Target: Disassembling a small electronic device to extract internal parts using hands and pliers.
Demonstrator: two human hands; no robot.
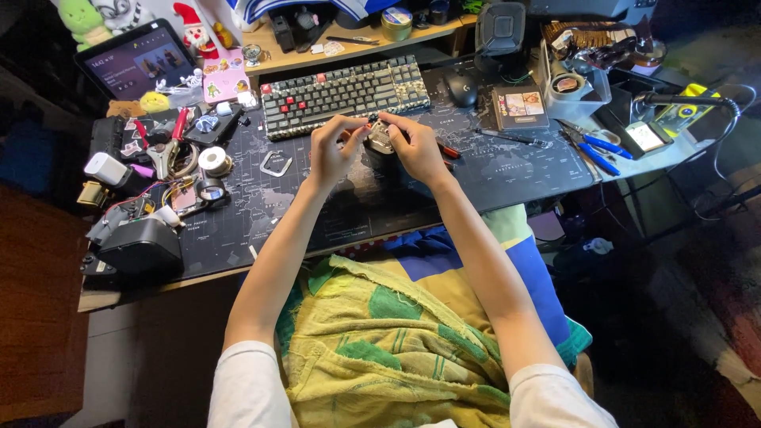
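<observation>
My left hand (331, 148) and my right hand (415, 147) meet over the dark desk mat (333, 206), just in front of the keyboard (345, 93). Between their fingertips sits a small round grey-and-metal part (380, 136). Both hands pinch it, the left from the left side with thumb and forefinger, the right cupped around its right side. What lies under the part is hidden by the fingers. A red-handled tool (449, 150) lies just right of my right hand.
A mouse (460, 88) and a small box (520, 106) lie right of the keyboard, blue-handled pliers (596, 150) further right. A black case (141, 246), tape rolls (212, 159), a metal carabiner (275, 163) and a tablet (139, 62) fill the left side. A yellow-green cloth (380, 341) covers my lap.
</observation>
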